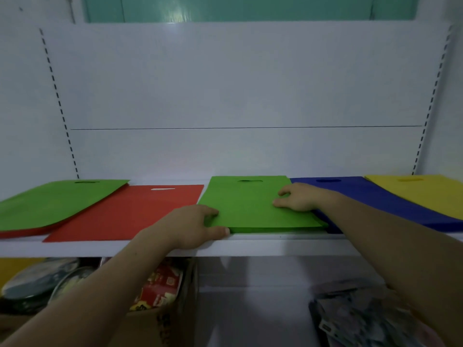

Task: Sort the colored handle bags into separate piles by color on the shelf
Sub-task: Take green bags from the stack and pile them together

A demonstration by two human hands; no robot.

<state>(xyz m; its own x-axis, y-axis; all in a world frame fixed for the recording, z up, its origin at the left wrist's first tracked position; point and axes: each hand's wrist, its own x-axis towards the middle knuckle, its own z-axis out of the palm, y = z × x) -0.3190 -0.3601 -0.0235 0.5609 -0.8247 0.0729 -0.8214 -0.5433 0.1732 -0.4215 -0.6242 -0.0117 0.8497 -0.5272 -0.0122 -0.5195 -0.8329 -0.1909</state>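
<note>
So, five patches of colour are laid out along the white shelf (275, 246), all flat, with the handle holes towards the back panel (238, 83). The green pile (250, 204) is sat in the middle, its near edge right at the shelf's front lip, and both hands are on it.

The left hand (193, 226) is wrapped round the pile's near left corner: the thumb is laid along the front edge, and the fingers are curled over the left side onto the top. The right hand (300, 197) is placed on the right edge of the same pile, with bent fingers and the tips pressed on the green. Whether anything is actually pinched there can't be told tbh.

Just left of the pile a red bag (140, 211) is spread flat, angled a bit, with its near left corner at the shelf front. At the far left a green bag (55, 201) is lying on top of a red stack (25, 232), of which only the near edge is seen. To the right, blue bags (375, 199) are touching the green pile and partly tucked under the right hand and forearm. Yellow bags (426, 191) are overlapped onto the blue at the far right.

Below the shelf, a cardboard box (160, 319) with red packets and some round plates (37, 281) can be made out, pretty dim though.
</note>
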